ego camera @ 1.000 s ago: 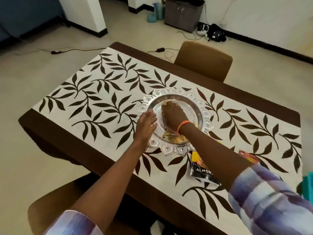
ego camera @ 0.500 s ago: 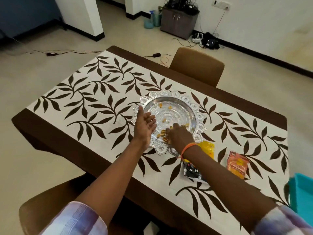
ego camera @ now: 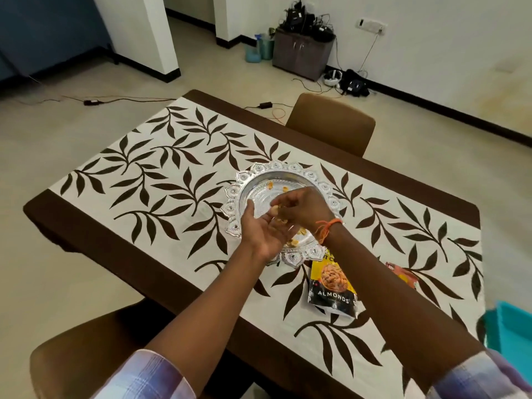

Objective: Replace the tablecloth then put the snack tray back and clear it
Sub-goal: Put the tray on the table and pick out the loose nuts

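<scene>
I see left hand (ego camera: 266, 231) cupped, palm up, over snack tray (ego camera: 244, 185) | right hand (ego camera: 305, 210) pinching nuts (ego camera: 275, 209) above it | almond packet (ego camera: 331, 286) beside tray

We see the right hand (ego camera: 305, 210) lifted off the snack tray (ego camera: 322, 185) floor, now over the left hand (ego camera: 266, 233) at frame centre, nuts (ego camera: 275, 209) at its fingertips. Left hand turned palm up, cupped, off the tray's rim. Fewer nuts left in the tray.
</scene>
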